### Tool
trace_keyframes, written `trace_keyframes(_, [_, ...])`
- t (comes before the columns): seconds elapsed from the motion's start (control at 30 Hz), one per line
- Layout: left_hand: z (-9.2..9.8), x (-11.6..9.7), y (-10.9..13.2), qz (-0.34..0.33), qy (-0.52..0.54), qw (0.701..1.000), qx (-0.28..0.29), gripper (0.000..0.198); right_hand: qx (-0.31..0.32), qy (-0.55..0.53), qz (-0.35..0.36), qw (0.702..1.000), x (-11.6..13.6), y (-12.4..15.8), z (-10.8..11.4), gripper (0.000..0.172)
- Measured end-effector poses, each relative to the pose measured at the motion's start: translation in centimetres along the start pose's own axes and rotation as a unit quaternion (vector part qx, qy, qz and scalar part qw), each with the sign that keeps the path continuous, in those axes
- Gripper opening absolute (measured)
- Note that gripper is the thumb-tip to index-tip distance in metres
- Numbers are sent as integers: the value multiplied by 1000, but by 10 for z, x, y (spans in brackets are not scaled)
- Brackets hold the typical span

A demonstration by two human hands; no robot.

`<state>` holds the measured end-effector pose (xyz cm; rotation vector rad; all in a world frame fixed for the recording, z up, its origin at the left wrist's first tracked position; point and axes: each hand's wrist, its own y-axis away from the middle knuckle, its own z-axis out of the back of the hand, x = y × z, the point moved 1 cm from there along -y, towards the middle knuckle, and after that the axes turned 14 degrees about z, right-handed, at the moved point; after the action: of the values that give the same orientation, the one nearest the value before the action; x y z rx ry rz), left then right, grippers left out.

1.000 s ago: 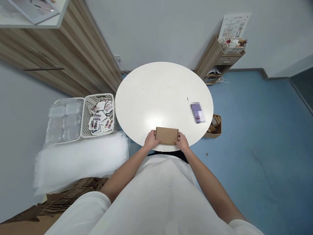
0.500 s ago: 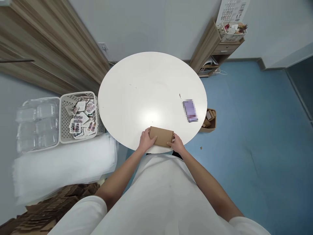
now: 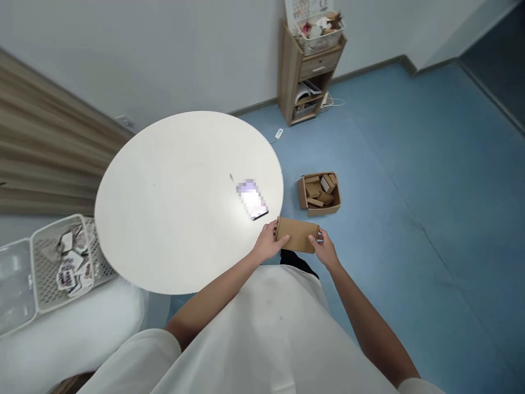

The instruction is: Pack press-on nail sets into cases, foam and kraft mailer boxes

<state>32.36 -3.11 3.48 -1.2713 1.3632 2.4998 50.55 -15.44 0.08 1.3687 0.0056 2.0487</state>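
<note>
A flat, closed brown cardboard box [image 3: 298, 235] is held level in front of my body, just past the right edge of the white oval table [image 3: 164, 208]. My left hand [image 3: 270, 241] grips its left end, thumb on top and fingers along the side. At the opposite end my right hand [image 3: 325, 246] has the same kind of hold, with its thumb on the lid. The underside of the box is hidden. Beyond it on the floor stands an open carton [image 3: 304, 197] containing several small cardboard boxes.
A pixelated phone [image 3: 251, 200] lies near the table's right edge. At left are a white basket [image 3: 45, 268] with several printed cards and a clear plastic container [image 3: 15, 290]. A wooden cabinet [image 3: 287, 76] stands by the wall; a power strip [image 3: 279, 134] is on the floor.
My view has turned to the right. Both hands have carried the cardboard box from over the table's front edge to beyond its right edge, toward the carton on the floor.
</note>
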Motion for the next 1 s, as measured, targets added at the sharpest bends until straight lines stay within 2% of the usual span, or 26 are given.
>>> trace_keyframes(0.13, [-61,-40,-48,-15,-10,998,56,79,-71,-9,-15,997,-38,-30,51,68])
trace_keyframes(0.23, [-94,-65,-81,-20,-4,995,95,77,-106,-37,-24,993,-50,-55,80,70])
trace_keyframes(0.37, [-124,-100,-116,-38,27,992,120,80,-150,-50,10,987,-49,-87,114,72])
trace_keyframes(0.5, [-140,-131,-138,-59,50,986,150,84,-154,-24,41,987,-48,-108,139,82])
trace_keyframes(0.6, [-136,-137,-137,-47,50,984,164,90,-151,-4,20,988,-50,-111,142,91])
trace_keyframes(0.7, [-118,-124,-122,-53,41,982,176,88,-129,-36,24,991,-50,-102,128,90])
trace_keyframes(0.83, [-84,-88,-92,-23,23,985,170,82,-87,-75,42,993,-45,-84,93,84])
trace_keyframes(0.87, [-75,-78,-84,-14,27,982,186,80,-75,-73,44,993,-41,-80,84,82])
trace_keyframes(0.93, [-56,-57,-68,3,55,979,196,76,-48,-64,56,995,-32,-73,66,78])
trace_keyframes(1.0, [-35,-37,-51,7,102,979,175,70,-21,-53,72,996,-18,-68,48,74])
